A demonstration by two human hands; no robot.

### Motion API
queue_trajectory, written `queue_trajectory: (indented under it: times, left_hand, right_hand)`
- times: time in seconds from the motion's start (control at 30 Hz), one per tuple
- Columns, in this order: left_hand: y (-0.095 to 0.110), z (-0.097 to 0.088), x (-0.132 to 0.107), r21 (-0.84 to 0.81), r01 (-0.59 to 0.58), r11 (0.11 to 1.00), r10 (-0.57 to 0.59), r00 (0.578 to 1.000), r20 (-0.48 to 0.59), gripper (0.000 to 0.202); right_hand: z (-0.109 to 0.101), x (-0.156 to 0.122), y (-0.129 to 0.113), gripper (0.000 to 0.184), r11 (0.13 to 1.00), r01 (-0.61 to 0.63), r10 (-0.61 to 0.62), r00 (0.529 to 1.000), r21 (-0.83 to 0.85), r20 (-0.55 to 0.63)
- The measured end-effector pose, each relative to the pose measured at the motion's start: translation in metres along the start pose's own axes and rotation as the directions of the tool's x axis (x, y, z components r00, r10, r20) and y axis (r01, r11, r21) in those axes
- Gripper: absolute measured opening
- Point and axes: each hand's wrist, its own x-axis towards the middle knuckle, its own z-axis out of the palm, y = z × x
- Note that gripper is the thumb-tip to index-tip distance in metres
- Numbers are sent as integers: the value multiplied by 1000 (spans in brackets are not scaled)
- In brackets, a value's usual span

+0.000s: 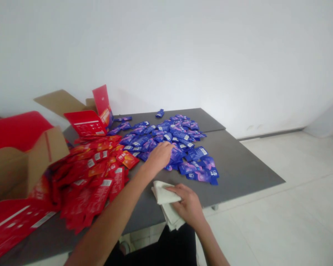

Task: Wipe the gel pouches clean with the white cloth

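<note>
our right hand (pixel 187 203) grips the folded pale cloth (pixel 162 194) at the near edge of the table (pixel 235 164); our left hand (pixel 159 156) is at the heaped blue packets (pixel 157 133), though we cannot tell whether it grasps one. a light pinch suits them best.

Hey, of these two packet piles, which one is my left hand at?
The blue pile, the one on the right: your left hand is at its near side. The red pile, by the open boxes, has no hand on it.
</note>
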Motion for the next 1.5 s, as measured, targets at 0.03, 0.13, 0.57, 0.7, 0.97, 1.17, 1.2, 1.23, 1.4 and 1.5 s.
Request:
queue_trajectory:
  times: [0.03,0.13,0.57,0.7,0.97,1.17,1.2,1.23,1.4,1.5]
  left_hand:
    - [-6,3,14,7,9,1000,-9,1000,15,30]
    - [-23,9,38,27,45,999,-47,995,87,34]
    - [-51,13,85,49,159,986,-166,970,175,48]
    - [-48,9,89,52,143,988,-149,977,154,47]
    - [-41,-11,73,-63,98,993,-91,991,100,32]
    - [-9,-36,12,-127,93,988,-101,993,-55,23]
    - [-2,-38,-5,-156,100,983,-114,990,-83,23]
    - [4,-38,-23,-222,113,968,-142,983,-120,25]
    - [10,-21,-119,-583,425,692,-447,887,117,43]
    - [-6,-2,-161,-564,515,646,-529,834,156,64]
  right_hand:
    - [0,1,1,48,1000,-3,3,1000,1,0]
    - [-1,2,2,44,1000,-6,6,1000,1,9]
    - [-2,1,2,44,999,-38,37,999,33,31]
    - [-2,1,2,44,999,-34,33,999,41,25]
    - [-2,0,5,48,999,-19,18,1000,45,11]
    - [1,0,13,43,998,-4,10,995,59,-102]
    - [2,0,14,40,998,-7,15,989,55,-147]
    - [3,0,14,37,999,-13,22,982,49,-190]
    - [4,0,16,33,998,-64,68,943,22,-327]
    - [5,0,18,34,996,-91,88,927,9,-365]
